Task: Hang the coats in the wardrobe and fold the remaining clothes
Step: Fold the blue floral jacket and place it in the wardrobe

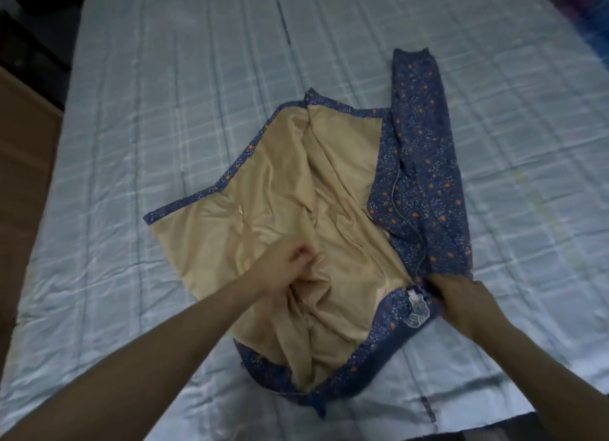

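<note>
Blue floral coat [425, 190] lies opened on the pale checked bed [164, 111], tan lining up. Left hand [283, 269] pinches bunched lining mid-coat; right hand [461, 295] grips the coat's near right edge

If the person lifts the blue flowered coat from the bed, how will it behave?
The coat will probably hang floppy: its tan lining already bunches where the left hand pinches it. The shiny lining looks slippery and may slide. The sleeve would likely dangle while the right hand holds the edge.
</note>
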